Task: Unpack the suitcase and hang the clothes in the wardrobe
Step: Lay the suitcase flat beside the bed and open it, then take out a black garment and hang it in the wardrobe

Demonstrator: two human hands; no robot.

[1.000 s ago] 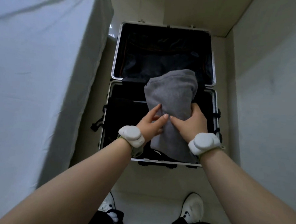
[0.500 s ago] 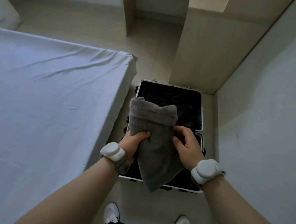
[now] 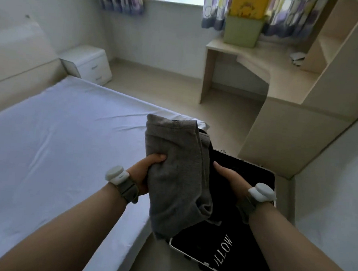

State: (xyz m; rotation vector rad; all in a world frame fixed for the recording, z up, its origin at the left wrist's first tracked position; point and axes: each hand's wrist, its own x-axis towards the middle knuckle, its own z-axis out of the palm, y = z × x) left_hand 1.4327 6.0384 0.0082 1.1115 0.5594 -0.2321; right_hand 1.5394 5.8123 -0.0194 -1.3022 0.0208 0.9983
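Observation:
A folded grey garment (image 3: 175, 173) hangs in front of me, lifted above the open suitcase (image 3: 255, 171). My left hand (image 3: 144, 175) grips its left edge, thumb over the fabric. My right hand (image 3: 230, 181) holds its right side, fingers tucked behind the cloth. Inside the suitcase lies a black garment (image 3: 225, 247) with white lettering. The suitcase sits on the floor between the bed and a wall; its silver rim shows at the bottom.
A bed with a white sheet (image 3: 57, 149) fills the left. A white nightstand (image 3: 88, 63) stands behind it. A beige desk (image 3: 241, 61) with a green box (image 3: 242, 30) sits under the window. A tall beige cabinet (image 3: 300, 126) stands right of the suitcase.
Both hands have raised the grey garment up out of the suitcase. My view has tilted up from the suitcase to the room, showing the desk and window.

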